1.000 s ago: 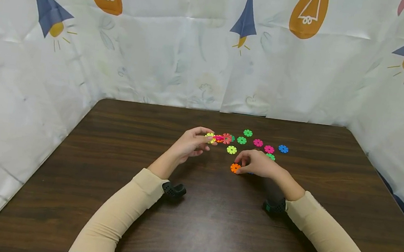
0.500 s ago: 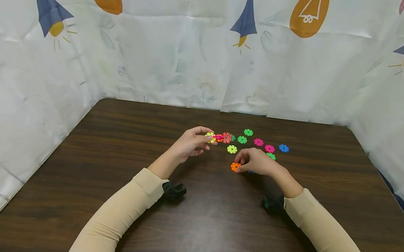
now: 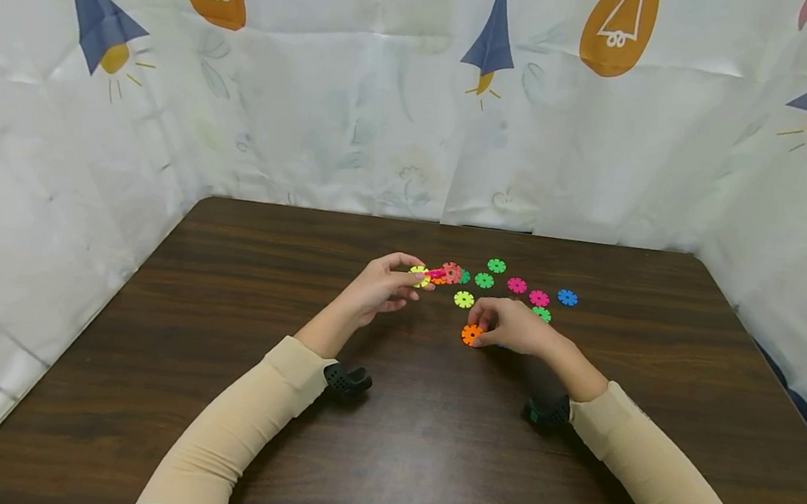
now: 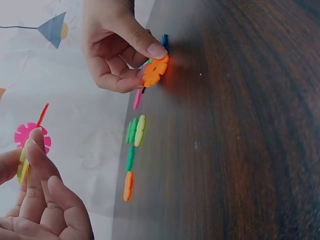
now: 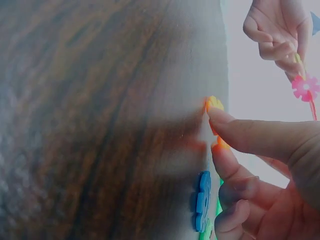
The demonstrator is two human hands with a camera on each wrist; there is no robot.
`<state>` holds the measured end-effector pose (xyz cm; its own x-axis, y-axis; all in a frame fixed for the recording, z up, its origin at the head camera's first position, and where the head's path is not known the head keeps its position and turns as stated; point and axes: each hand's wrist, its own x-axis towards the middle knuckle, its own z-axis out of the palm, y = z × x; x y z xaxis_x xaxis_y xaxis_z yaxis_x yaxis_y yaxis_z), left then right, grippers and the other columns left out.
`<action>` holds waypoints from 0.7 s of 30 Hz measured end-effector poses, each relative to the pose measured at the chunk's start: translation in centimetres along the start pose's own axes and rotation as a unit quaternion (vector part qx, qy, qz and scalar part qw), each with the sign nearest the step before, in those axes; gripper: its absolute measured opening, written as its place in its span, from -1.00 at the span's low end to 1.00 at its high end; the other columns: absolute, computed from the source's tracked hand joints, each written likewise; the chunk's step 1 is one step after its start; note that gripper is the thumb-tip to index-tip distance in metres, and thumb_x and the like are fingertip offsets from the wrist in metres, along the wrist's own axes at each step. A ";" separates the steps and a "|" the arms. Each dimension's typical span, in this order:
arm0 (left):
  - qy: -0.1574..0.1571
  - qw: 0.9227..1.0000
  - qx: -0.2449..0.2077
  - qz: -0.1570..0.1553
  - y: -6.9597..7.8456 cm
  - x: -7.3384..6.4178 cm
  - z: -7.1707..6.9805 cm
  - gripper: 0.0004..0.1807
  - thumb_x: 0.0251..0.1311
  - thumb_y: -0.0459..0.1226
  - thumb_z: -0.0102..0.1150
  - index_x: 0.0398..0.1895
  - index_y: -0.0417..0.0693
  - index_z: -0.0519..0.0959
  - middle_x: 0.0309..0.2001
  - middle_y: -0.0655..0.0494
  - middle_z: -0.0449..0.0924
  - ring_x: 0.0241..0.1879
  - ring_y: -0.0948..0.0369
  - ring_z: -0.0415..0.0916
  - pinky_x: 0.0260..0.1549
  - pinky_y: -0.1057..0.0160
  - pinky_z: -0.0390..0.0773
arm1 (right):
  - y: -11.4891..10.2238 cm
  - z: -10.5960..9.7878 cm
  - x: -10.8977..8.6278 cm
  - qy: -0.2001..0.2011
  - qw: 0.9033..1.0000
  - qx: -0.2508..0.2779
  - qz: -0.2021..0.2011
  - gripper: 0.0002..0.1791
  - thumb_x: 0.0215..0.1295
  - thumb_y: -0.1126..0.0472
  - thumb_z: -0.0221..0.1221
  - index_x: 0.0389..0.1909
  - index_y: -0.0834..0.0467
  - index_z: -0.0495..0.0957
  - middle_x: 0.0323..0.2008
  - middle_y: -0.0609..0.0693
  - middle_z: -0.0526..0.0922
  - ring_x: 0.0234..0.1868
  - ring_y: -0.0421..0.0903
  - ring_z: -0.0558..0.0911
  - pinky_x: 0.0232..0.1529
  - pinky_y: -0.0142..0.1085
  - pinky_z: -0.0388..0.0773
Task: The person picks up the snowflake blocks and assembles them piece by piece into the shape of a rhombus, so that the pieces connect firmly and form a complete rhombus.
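My left hand pinches a yellow notched plastic disc between thumb and fingertips, above the table. Joined to it are a pink disc and, beyond that, a red disc, seen edge-on in the left wrist view. My right hand holds an orange notched disc by its edge, thumb against fingers, low over the tabletop. Beside that hand, a blue disc lies flat, mostly hidden by the fingers in the head view.
On the dark wood table lie several loose discs: a yellow one, a green one, a pink one and a blue one. An orange disc lies near the joined pieces. A patterned white cloth hangs behind.
The red end of the joined discs has risen slightly in my left hand. Both hands otherwise stay almost still, and the orange disc remains in my right fingers.
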<state>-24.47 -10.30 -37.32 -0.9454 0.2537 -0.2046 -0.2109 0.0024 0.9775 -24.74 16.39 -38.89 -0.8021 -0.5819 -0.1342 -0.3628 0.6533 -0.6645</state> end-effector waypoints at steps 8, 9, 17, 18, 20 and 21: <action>0.004 1.000 -0.003 -0.003 0.1 -0.1 0.0 -0.79 0.47 -0.27 0.19 0.08 -0.07 0.49 -0.22 0.10 0.78 -0.41 0.23 0.57 -0.40 0.36 0.51 | 0.3 0.0 -0.3 0.007 0.999 0.034 -0.027 -0.80 0.31 0.37 0.35 -0.06 0.24 0.65 -0.36 -0.04 0.67 -0.33 -0.09 0.58 -0.28 -0.21 0.55; 0.004 1.000 -0.003 -0.003 0.1 -0.1 0.0 -0.79 0.47 -0.27 0.19 0.08 -0.07 0.49 -0.22 0.10 0.78 -0.41 0.23 0.57 -0.41 0.36 0.51 | 0.4 0.0 -0.3 0.013 0.999 0.038 -0.033 -0.78 0.32 0.37 0.34 -0.04 0.26 0.65 -0.36 -0.03 0.67 -0.33 -0.09 0.58 -0.29 -0.21 0.55; 0.006 1.000 -0.005 0.001 0.2 -0.2 -0.1 -0.76 0.46 -0.28 0.20 0.11 -0.07 0.49 -0.25 0.13 0.78 -0.43 0.25 0.57 -0.40 0.36 0.51 | 0.4 -0.8 -0.7 0.095 0.993 0.069 -0.027 -0.76 0.36 0.36 0.32 0.02 0.28 0.67 -0.33 0.03 0.68 -0.30 0.02 0.62 -0.29 -0.20 0.52; 0.006 1.000 -0.003 0.003 0.2 -0.3 -0.1 -0.76 0.46 -0.28 0.20 0.11 -0.07 0.49 -0.25 0.13 0.78 -0.42 0.25 0.57 -0.39 0.36 0.51 | 0.4 -1.0 -0.8 0.108 0.991 0.073 -0.026 -0.75 0.36 0.36 0.31 0.03 0.29 0.67 -0.31 0.05 0.69 -0.28 0.04 0.63 -0.27 -0.20 0.54; 0.005 1.000 -0.003 0.006 0.2 -0.3 -0.2 -0.76 0.47 -0.27 0.20 0.12 -0.07 0.49 -0.24 0.12 0.78 -0.42 0.25 0.57 -0.39 0.35 0.52 | 0.4 -1.3 -0.8 0.131 0.988 0.081 -0.030 -0.74 0.37 0.35 0.31 0.05 0.30 0.67 -0.29 0.12 0.71 -0.24 0.11 0.65 -0.24 -0.17 0.55; 0.004 1.000 -0.002 0.007 0.2 -0.4 -0.2 -0.75 0.47 -0.27 0.20 0.12 -0.07 0.49 -0.24 0.12 0.78 -0.42 0.25 0.57 -0.38 0.35 0.52 | 0.4 -1.4 -0.8 0.142 0.986 0.085 -0.029 -0.74 0.38 0.34 0.31 0.05 0.29 0.67 -0.27 0.14 0.72 -0.23 0.14 0.66 -0.23 -0.16 0.55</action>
<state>-24.22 -10.56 -37.04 -0.9503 0.2450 -0.1919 -0.1989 -0.0040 0.9800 -24.87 17.81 -38.00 -0.8912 -0.4416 0.1034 -0.3472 0.5175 -0.7820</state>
